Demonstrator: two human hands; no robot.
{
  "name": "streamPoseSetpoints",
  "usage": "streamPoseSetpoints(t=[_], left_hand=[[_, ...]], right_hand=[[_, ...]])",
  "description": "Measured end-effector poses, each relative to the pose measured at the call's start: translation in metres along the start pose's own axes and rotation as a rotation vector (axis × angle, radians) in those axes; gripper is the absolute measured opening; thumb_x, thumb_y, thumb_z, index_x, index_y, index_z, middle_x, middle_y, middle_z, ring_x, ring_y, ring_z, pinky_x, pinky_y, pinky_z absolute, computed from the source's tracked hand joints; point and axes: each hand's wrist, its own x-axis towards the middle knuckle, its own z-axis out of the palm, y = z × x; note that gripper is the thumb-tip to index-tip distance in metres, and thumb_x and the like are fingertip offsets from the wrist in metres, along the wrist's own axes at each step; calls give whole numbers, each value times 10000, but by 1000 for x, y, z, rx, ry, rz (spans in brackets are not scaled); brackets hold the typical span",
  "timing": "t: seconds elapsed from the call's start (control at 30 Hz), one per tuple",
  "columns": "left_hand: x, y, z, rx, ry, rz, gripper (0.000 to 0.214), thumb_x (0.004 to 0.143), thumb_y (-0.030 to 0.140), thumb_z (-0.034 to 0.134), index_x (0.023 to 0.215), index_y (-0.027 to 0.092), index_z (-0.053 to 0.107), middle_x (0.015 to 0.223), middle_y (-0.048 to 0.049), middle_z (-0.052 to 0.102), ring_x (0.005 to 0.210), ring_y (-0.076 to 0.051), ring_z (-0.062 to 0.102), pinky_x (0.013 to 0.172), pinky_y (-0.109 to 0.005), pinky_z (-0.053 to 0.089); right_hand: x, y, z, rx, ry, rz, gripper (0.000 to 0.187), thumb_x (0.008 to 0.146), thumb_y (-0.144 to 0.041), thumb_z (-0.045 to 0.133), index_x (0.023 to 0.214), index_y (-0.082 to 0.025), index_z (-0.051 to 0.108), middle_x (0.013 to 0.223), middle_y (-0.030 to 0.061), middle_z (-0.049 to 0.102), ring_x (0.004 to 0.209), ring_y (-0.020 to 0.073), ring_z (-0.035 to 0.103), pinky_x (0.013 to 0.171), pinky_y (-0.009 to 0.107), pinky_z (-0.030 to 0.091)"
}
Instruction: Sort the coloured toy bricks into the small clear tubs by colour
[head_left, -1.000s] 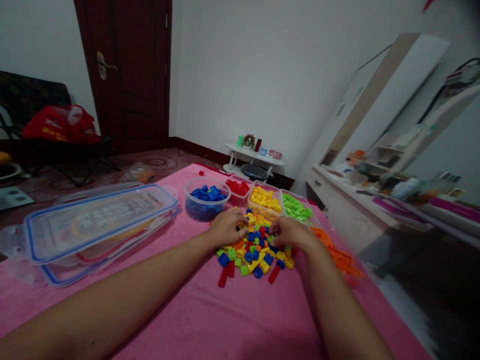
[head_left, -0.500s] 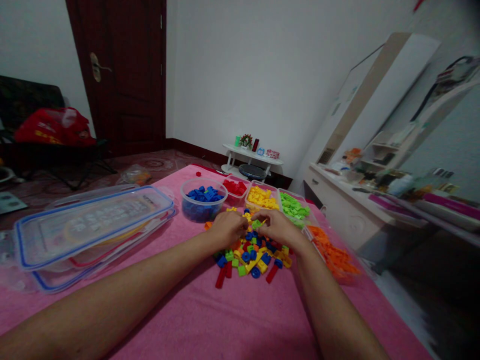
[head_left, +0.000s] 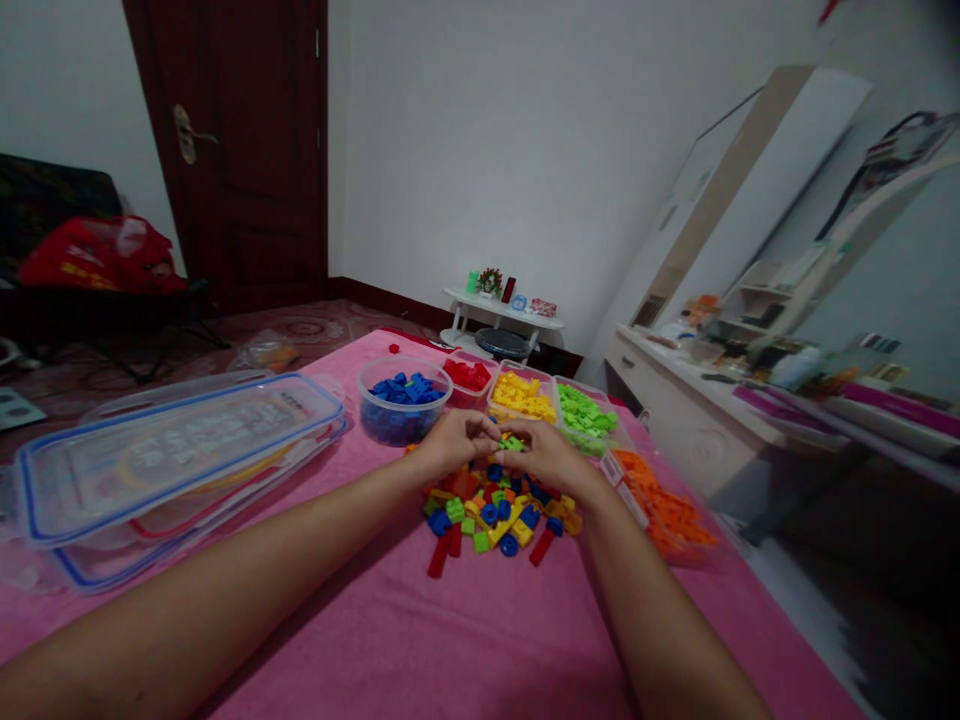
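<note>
Over the far side of a mixed pile of toy building blocks (head_left: 489,513), both of my hands work close together. My left hand (head_left: 459,442) has its fingers curled into a pinch; what they hold, if anything, is hidden. Facing it, my right hand (head_left: 553,458) has its thumb and fingers closed around a light green building block (head_left: 511,442). The left fingertips nearly meet that block; whether they touch it I cannot tell. Blue, yellow, red, green and orange pieces lie jumbled beneath and in front of the hands.
Behind the pile stand a round tub of blue blocks (head_left: 403,425) and boxes of red (head_left: 469,376), yellow (head_left: 523,397) and green blocks (head_left: 586,411). An orange-filled box (head_left: 664,510) sits at right. Stacked clear lids (head_left: 180,455) lie left on the pink cloth (head_left: 450,650).
My hands have come closer together, the left shifting slightly right. A green block now shows between them. The view has shifted slightly.
</note>
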Motion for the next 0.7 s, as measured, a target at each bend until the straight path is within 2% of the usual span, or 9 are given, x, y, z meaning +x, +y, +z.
streamPoseSetpoints(t=[0.1,0.2,0.3,0.37,0.43,0.5,0.57,0.63,0.7], left_hand=[[-3,6,3,-29,-11,7,208,726,158,606,928,107,610,701,-13,656,582,-114,601,583,-240,483],[-6,6,6,170,27,106,220,749,150,576,955,116,646,822,-44,693,695,-136,627,642,-254,498],[-8,-2,7,416,85,192,222,734,98,544,898,131,689,857,-44,708,763,-155,638,701,-267,499],[-7,-10,7,492,87,203,244,731,90,532,897,139,703,839,-38,712,760,-158,641,701,-265,494],[-7,-17,7,515,82,206,247,738,105,534,908,144,708,841,-37,715,761,-158,643,693,-258,488],[-6,-22,7,527,76,219,233,746,124,544,905,150,711,851,-36,718,777,-157,643,703,-250,479],[-5,-25,7,544,64,241,225,755,136,545,903,154,713,851,-35,717,782,-154,641,709,-244,468],[-6,-25,7,562,48,270,223,766,147,541,909,158,712,848,-34,713,781,-153,634,703,-241,458],[-7,-24,7,568,33,290,216,780,163,538,912,161,709,845,-31,708,780,-151,625,695,-236,447]], right_hand=[[-2,-1,-1,14,25,110,286,755,-246,617,1025,-168,675,789,11,699,643,137,627,568,217,474],[-2,11,-9,77,67,255,251,772,-223,604,1007,-152,656,600,-12,647,531,127,602,513,217,467],[5,32,-31,101,239,402,259,780,-195,604,1027,-119,629,545,-10,624,505,131,606,502,221,486],[11,47,-52,0,395,490,265,779,-179,609,1029,-93,634,539,10,632,505,142,617,512,231,499],[17,58,-74,-118,492,559,300,759,-173,631,1039,-66,646,556,45,652,520,168,633,532,258,510],[21,64,-92,-215,547,568,380,723,-179,666,1085,-65,645,660,84,696,598,194,662,596,284,521],[21,64,-100,-363,597,518,440,691,-203,695,1115,-94,649,830,111,723,740,215,682,695,296,519],[19,60,-98,-528,617,452,426,692,-248,696,1099,-126,670,958,114,718,862,232,672,769,305,501],[17,55,-85,-593,566,402,344,719,-274,666,1036,-146,701,982,103,717,894,234,663,784,309,489]])
